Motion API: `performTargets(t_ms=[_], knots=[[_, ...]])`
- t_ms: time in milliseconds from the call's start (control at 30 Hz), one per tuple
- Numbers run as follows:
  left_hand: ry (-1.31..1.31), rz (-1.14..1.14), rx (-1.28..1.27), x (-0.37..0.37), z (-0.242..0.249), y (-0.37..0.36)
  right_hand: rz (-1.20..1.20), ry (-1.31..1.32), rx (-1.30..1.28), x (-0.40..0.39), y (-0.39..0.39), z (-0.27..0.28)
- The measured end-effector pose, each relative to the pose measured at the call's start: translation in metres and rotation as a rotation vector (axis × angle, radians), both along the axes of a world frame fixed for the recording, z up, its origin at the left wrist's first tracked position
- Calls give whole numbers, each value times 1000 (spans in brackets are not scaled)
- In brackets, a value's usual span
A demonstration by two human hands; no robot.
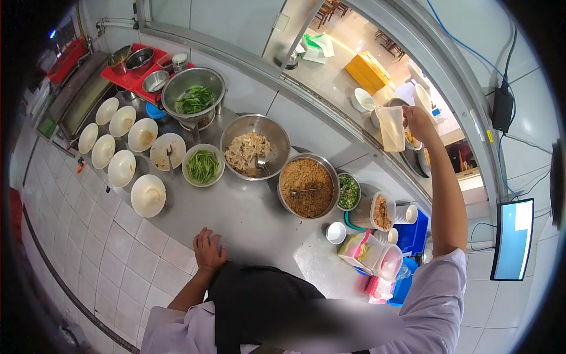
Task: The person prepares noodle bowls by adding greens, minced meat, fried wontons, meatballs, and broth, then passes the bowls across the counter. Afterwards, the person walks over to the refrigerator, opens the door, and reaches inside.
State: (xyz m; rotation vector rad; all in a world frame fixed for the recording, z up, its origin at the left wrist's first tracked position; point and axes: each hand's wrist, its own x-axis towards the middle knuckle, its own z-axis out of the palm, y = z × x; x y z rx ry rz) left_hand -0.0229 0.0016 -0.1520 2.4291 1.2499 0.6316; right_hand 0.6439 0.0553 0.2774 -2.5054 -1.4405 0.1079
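My right hand (420,125) is stretched out at the serving window, its fingers closed on the edge of a translucent plastic container (391,131). Close beside that container, a white bowl (361,100) sits on the window ledge. My left hand (209,251) is at the front edge of the steel counter (247,209), fingers apart and holding nothing. Across the counter stand a steel bowl of shredded pale meat (249,147), a steel pot of brown minced food (306,185) with a spoon in it, and a bowl of cut green vegetables (203,166).
Several white bowls (148,196) stand at the counter's left end. Behind them are a steel bowl of green leaves (193,93) and a red tray (132,74). Clear tubs (389,262), paper cups (405,214) and blue bins (414,233) crowd the right. A screen (513,239) hangs on the wall.
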Motion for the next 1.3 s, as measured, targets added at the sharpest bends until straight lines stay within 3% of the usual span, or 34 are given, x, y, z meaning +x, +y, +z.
performTargets(t_ms=[967, 1100, 1167, 1300], knots=[[6, 7, 4, -1, -7, 1, -27, -15, -9, -20, 5, 13], [-6, -5, 20, 0, -5, -1, -28, 66, 15, -11, -13, 4], [3, -18, 36, 0, -5, -1, -71, 404, 125, -36, -34, 0], [-19, -3, 31, 4, 11, -8, 50, 567, 421, -67, -113, -39]])
